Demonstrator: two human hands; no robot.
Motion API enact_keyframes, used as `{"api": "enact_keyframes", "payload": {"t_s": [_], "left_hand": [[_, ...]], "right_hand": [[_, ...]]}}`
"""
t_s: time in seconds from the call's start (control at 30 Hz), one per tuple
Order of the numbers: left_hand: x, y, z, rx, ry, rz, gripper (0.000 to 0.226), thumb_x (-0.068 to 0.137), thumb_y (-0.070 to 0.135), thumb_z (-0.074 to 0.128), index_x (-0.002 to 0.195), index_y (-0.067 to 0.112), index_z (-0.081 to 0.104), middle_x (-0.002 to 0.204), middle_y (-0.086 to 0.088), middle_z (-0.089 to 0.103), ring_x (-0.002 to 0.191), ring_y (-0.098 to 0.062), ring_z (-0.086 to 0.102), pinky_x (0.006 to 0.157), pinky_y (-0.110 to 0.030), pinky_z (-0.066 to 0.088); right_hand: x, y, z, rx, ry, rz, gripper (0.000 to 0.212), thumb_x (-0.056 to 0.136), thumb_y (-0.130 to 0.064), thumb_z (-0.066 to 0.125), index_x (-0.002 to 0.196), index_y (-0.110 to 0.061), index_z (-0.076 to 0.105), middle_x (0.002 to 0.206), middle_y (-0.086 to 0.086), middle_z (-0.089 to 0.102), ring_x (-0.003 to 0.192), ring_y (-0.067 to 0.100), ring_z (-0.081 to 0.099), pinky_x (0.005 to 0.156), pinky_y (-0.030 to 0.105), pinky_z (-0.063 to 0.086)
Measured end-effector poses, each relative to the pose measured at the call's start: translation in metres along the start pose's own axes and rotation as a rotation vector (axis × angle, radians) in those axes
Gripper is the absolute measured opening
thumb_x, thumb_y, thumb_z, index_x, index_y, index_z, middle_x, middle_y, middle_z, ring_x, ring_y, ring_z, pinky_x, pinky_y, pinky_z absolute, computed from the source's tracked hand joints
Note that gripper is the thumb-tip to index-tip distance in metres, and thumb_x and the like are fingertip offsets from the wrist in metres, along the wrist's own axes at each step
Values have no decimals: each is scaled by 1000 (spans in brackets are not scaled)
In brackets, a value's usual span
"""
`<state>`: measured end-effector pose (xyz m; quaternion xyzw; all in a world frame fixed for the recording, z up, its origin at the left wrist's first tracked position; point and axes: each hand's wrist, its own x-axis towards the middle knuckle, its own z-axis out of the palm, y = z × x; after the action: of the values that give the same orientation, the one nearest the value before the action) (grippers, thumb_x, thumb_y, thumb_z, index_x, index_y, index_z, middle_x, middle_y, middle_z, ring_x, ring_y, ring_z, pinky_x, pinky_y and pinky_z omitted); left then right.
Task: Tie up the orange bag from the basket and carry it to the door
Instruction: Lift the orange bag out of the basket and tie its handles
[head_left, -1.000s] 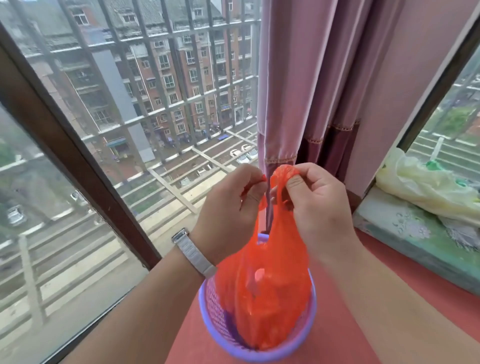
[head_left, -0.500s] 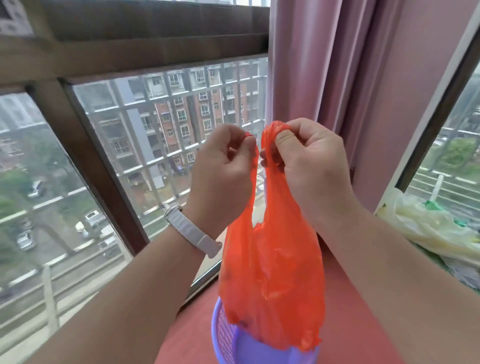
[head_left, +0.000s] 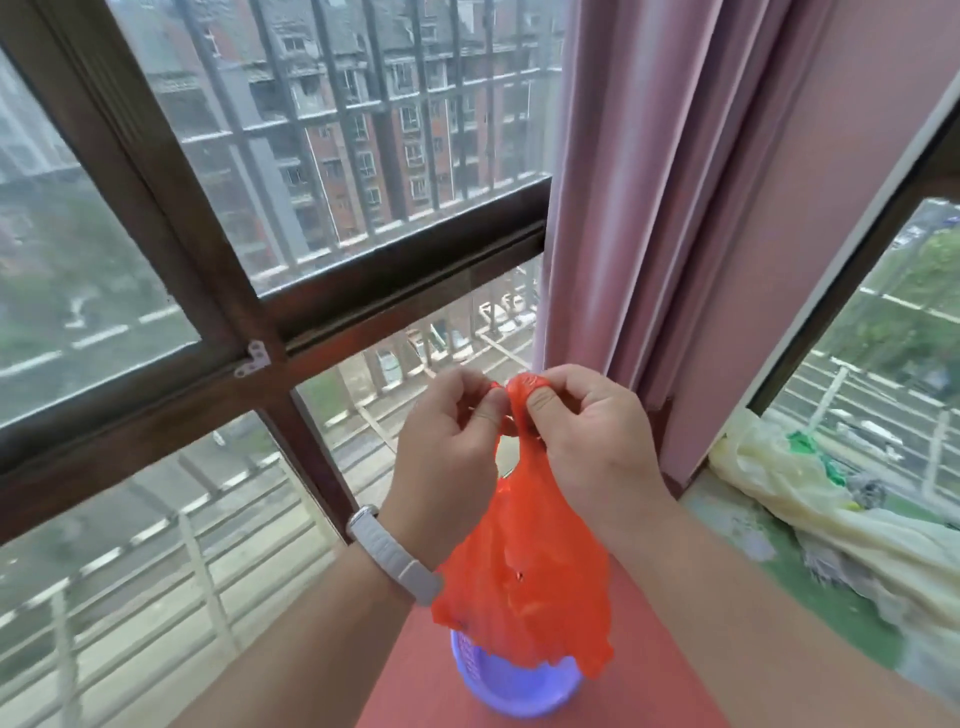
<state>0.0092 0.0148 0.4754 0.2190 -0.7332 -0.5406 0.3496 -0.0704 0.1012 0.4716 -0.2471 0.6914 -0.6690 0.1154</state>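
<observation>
An orange plastic bag (head_left: 530, 582) hangs in the air from its two handles. My left hand (head_left: 447, 452) pinches one handle and my right hand (head_left: 587, 441) pinches the other, thumbs close together at the bag's top. The bag's lower edge dangles just above a purple plastic basket (head_left: 514, 693), which stands on the red ledge (head_left: 426, 670) below. A pale watch band sits on my left wrist.
A dark-framed window (head_left: 270, 312) with outside bars fills the left. A pink curtain (head_left: 639, 208) hangs behind the hands. On the right, a pale yellow bag (head_left: 831, 499) lies on a green patterned cloth (head_left: 810, 603) by a second window.
Both hands have lifted the bag up out of the basket, so it now hangs free above the rim. The handles stay pinched close together. The view has tilted upward.
</observation>
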Motion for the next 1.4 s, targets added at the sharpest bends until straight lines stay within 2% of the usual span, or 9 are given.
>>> {"api": "enact_keyframes", "payload": {"t_s": [0.17,0.33,0.57,0.63,0.73,0.8,1.1,1.27,1.4], "left_hand": [[8,79,-27,78,7,-41,10,90,11,61,80,9,62,71,-4,63,64,-9,57,63,-26,47],[8,150,-56,66,-6,-69,4,84,23,61,81,23,64,80,0,67,78,-20,63,72,-39,53],[-13,229,-90,0,-16,-96,10,88,18,62,79,19,63,75,-13,66,72,-43,60,66,-58,53],[-17,246,-98,10,-47,-79,11,90,15,61,80,16,62,74,-13,64,69,-43,58,64,-55,53],[-20,269,-109,-55,-93,-57,8,91,5,59,84,3,61,71,-6,62,64,-13,61,62,-27,52],[-22,284,-114,-132,-136,-72,9,91,-1,57,83,-1,60,69,-6,60,58,-4,60,58,-17,49],[-40,310,-120,-366,-331,-257,10,92,6,58,84,2,63,70,-8,66,55,-15,53,53,-24,43],[-43,309,-124,-503,-368,-351,6,89,4,61,90,4,55,69,-9,62,55,-15,57,54,-24,47],[-44,303,-128,-642,-373,-431,40,84,1,65,121,7,50,64,-9,59,56,-18,58,56,-28,47]], "right_hand": [[-5,-90,-5,-17,-29,64,23,92,-19,66,71,-11,72,56,2,62,52,3,53,51,16,44],[-12,-165,-9,-29,-18,119,26,91,-25,67,69,-9,69,52,-8,55,49,3,47,49,17,42],[-37,-246,-9,-95,-59,103,27,91,-28,65,71,-10,69,54,-5,58,51,6,50,54,27,45],[-44,-265,-10,-107,-33,85,24,89,-27,66,71,-11,70,55,-7,59,53,4,51,55,25,45],[-51,-290,-12,-124,17,54,21,87,-22,67,70,-11,72,58,-8,59,58,5,55,58,27,47],[-55,-302,-14,-122,18,80,23,85,-26,65,68,-11,69,57,-4,57,57,11,53,57,30,45],[-72,-345,-18,-174,-62,23,22,75,-36,62,69,-15,69,53,6,61,56,29,62,64,56,58],[-84,-349,-18,-242,-123,-10,18,83,-30,62,72,-19,71,60,10,71,62,31,71,66,52,59],[-93,-347,-18,-293,-202,-36,23,75,-33,54,76,-20,72,60,8,71,63,28,71,71,51,58]]}}
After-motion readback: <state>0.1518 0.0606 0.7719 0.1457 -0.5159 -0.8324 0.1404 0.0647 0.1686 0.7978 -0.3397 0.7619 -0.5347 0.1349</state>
